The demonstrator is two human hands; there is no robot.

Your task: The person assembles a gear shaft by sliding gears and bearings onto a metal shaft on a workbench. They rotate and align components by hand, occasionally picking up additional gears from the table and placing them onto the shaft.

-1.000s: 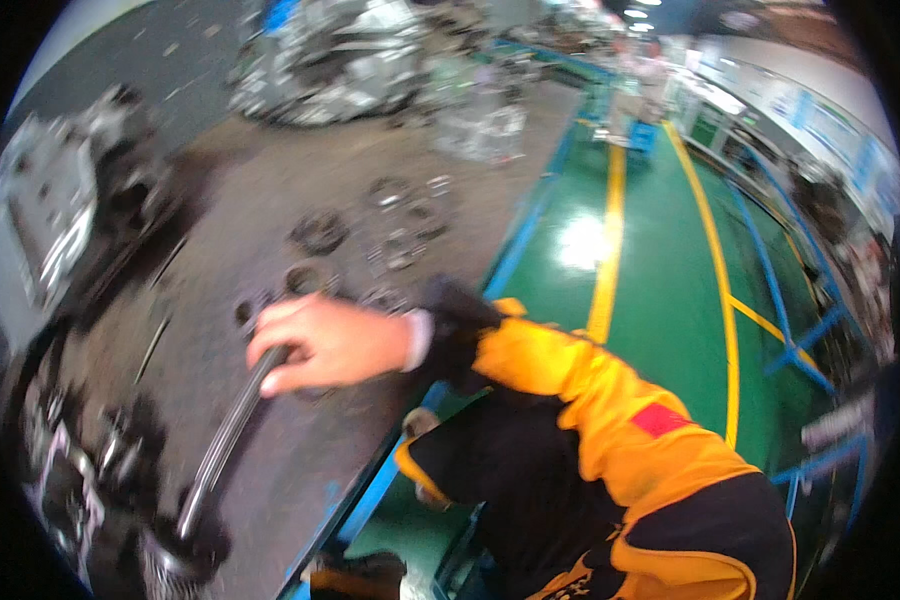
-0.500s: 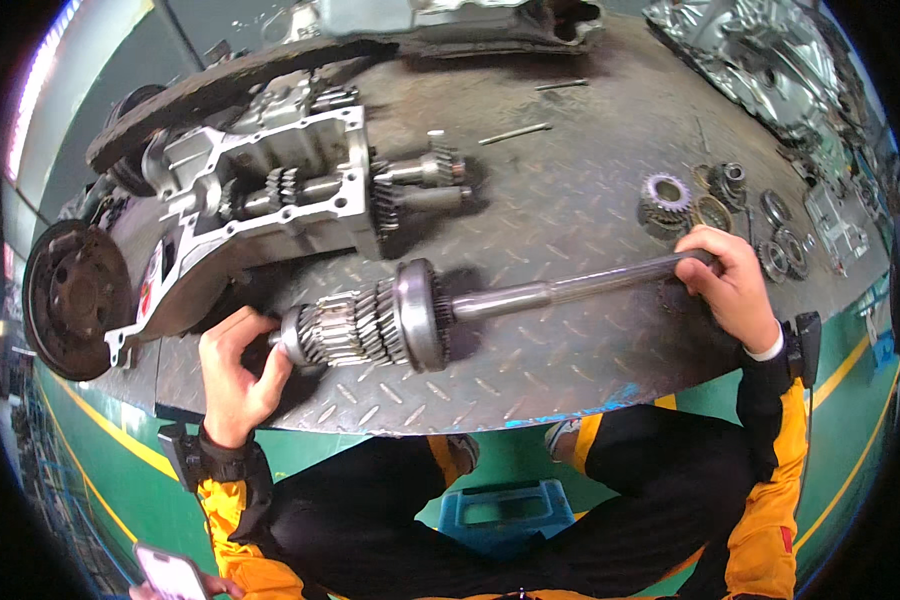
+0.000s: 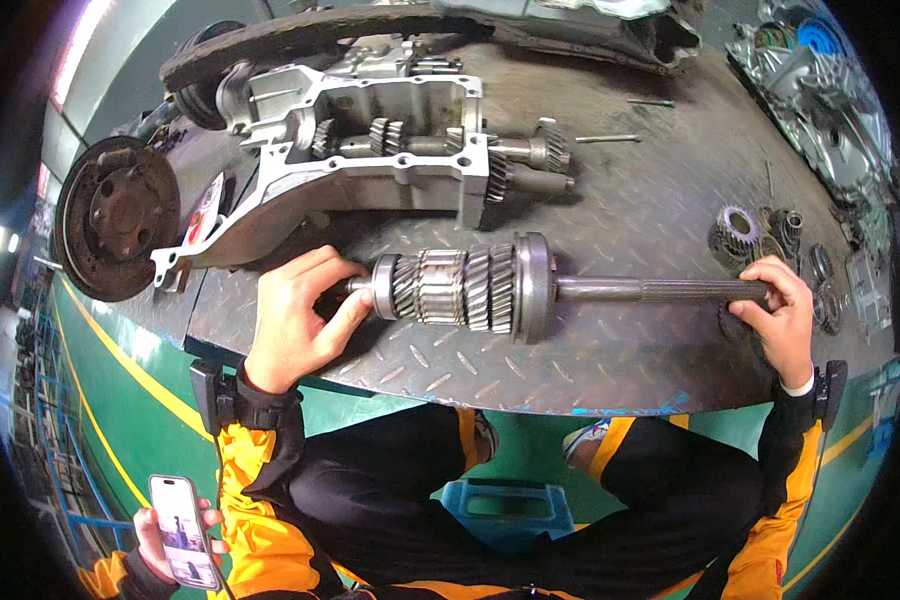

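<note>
Along the near edge of the worktop (image 3: 660,195), which is dark grey metal with a raised tread pattern, the person's left hand (image 3: 305,320) pinches the short left end of a long grey steel gear shaft (image 3: 462,288) between thumb and fingers. At the other end, the right hand (image 3: 778,315) has its thumb and fingers closed on the tip of the shaft's slender, ribbed rod. The shaft lies level between the two hands, its slant-toothed gears and one wide smooth ring nearer the left; whether it touches the metal below, I cannot tell.

Just beyond the left hand and the gears sits an open silver-grey metal housing (image 3: 375,180), with toothed gears on a shaft inside it and more jutting from its right end. Left of it stands a round, rusty brown metal disc (image 3: 120,220). Beyond the right hand is a cluster of loose grey metal gears and rings (image 3: 736,228), and farther back lie two thin metal rods (image 3: 608,138). Below, between the person's legs, is a blue plastic case (image 3: 510,512). At lower left, another person's hand (image 3: 150,543) holds a pale-framed phone (image 3: 183,530).
</note>
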